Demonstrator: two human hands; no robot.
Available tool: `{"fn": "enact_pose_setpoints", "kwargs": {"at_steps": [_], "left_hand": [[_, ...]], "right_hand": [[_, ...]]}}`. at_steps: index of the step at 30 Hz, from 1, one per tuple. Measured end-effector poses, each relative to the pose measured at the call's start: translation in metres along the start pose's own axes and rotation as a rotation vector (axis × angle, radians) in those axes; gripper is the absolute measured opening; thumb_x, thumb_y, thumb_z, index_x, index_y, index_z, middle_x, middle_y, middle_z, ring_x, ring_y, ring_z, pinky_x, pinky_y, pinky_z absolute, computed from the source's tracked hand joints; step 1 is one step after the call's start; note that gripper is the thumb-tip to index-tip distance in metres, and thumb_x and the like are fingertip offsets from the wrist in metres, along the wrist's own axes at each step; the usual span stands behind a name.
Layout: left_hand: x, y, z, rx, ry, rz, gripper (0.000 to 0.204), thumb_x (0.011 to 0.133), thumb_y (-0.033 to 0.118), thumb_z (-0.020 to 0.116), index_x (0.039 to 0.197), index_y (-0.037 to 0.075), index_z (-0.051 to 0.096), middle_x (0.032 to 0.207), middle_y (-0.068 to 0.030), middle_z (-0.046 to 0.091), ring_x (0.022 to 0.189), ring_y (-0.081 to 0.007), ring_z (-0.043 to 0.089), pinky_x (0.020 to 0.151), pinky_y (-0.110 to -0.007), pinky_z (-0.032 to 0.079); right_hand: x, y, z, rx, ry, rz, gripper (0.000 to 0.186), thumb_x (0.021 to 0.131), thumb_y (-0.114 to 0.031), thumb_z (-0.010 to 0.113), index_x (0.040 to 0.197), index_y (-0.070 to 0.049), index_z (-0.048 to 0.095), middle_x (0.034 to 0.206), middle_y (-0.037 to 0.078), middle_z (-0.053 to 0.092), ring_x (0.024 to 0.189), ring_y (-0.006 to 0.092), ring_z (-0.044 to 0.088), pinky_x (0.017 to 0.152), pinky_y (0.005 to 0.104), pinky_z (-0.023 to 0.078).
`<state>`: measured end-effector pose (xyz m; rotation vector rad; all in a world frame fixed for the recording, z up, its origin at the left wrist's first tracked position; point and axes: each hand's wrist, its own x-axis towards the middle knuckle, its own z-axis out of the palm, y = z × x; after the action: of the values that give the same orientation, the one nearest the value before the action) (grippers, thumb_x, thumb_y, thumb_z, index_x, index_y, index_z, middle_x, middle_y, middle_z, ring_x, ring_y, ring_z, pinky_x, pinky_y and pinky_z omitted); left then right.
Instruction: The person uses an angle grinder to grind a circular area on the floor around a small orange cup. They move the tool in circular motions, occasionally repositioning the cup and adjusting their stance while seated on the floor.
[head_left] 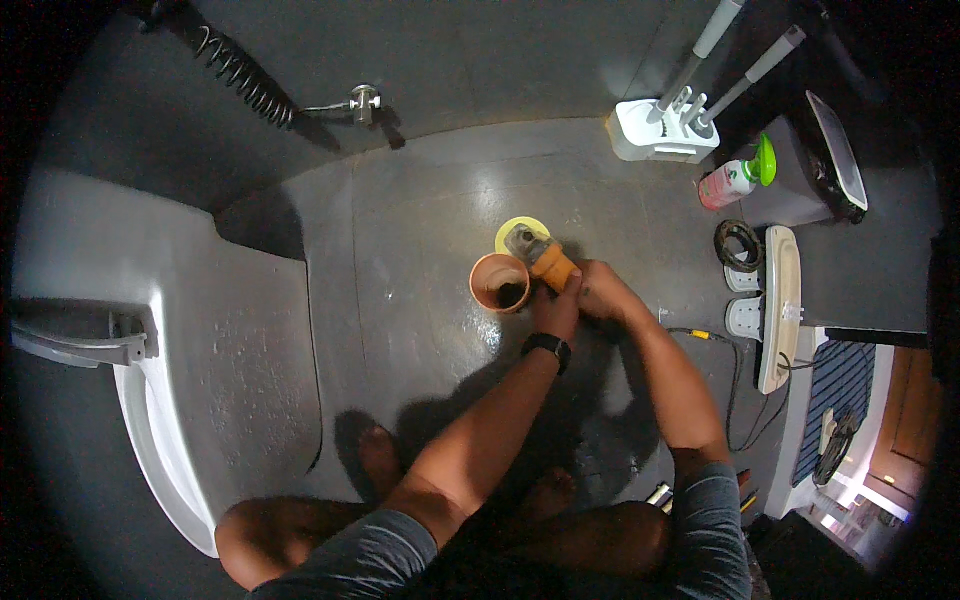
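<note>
An angle grinder (550, 264) with an orange body and a grey head slants over the floor in front of me. Under its head shows a round yellow pad (507, 232). My left hand (556, 312), with a dark watch at the wrist, is closed on the near side of the body. Closed as well, my right hand (604, 290) is at the rear end of the grinder; its fingertips are mostly hidden. Just left of the tool is a terracotta-coloured pot (485, 268), its mouth facing up, with something dark inside at the bottom.
A white toilet (160, 440) and grey casing fill the left side. At the back right are a white brush holder (650, 142), a pump bottle (727, 185) and a bin (790, 180). Slippers (745, 317), a cream board (779, 310) and a cable (738, 385) lie on the right.
</note>
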<state>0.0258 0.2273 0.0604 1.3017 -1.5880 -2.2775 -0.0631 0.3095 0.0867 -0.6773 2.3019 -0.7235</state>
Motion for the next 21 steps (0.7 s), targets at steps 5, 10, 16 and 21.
{"fn": "enact_pose_setpoints", "kwargs": {"at_steps": [5,10,16,21], "left_hand": [[-0.010,0.017,0.010,-0.064,-0.014,-0.084,0.078,0.086,0.042,0.076,0.140,-0.005,0.044,0.138,-0.0143,0.054,0.124,-0.0269,0.053,0.104,-0.040,0.042],[-0.006,0.019,0.013,-0.015,0.093,-0.066,0.081,0.086,0.046,0.075,0.142,-0.005,0.045,0.140,-0.0183,0.054,0.128,-0.0277,0.053,0.106,-0.038,0.041],[-0.002,0.020,0.023,-0.085,0.070,-0.109,0.082,0.087,0.045,0.075,0.145,-0.002,0.042,0.143,-0.0147,0.051,0.129,-0.0279,0.050,0.107,-0.040,0.040],[0.029,-0.001,0.015,-0.099,0.172,-0.118,0.075,0.088,0.043,0.074,0.142,0.000,0.045,0.139,-0.0124,0.054,0.123,-0.0270,0.054,0.100,-0.040,0.045]], "right_hand": [[0.000,-0.002,-0.015,-0.044,-0.046,0.009,0.033,0.087,-0.025,0.059,0.107,0.001,0.067,0.106,0.029,0.067,0.105,0.0454,0.063,0.088,0.0465,0.051],[0.006,-0.013,-0.019,-0.051,-0.052,-0.043,0.035,0.086,-0.028,0.062,0.106,0.001,0.067,0.109,0.029,0.066,0.108,0.0448,0.062,0.091,0.0468,0.049],[0.018,-0.011,-0.036,-0.139,-0.159,-0.067,0.037,0.082,-0.026,0.065,0.109,-0.001,0.067,0.110,0.027,0.067,0.108,0.0440,0.063,0.091,0.0471,0.050],[0.027,-0.028,-0.041,-0.116,-0.157,-0.235,0.037,0.078,-0.021,0.064,0.109,-0.001,0.067,0.107,0.026,0.069,0.104,0.0432,0.065,0.089,0.0474,0.052]]}}
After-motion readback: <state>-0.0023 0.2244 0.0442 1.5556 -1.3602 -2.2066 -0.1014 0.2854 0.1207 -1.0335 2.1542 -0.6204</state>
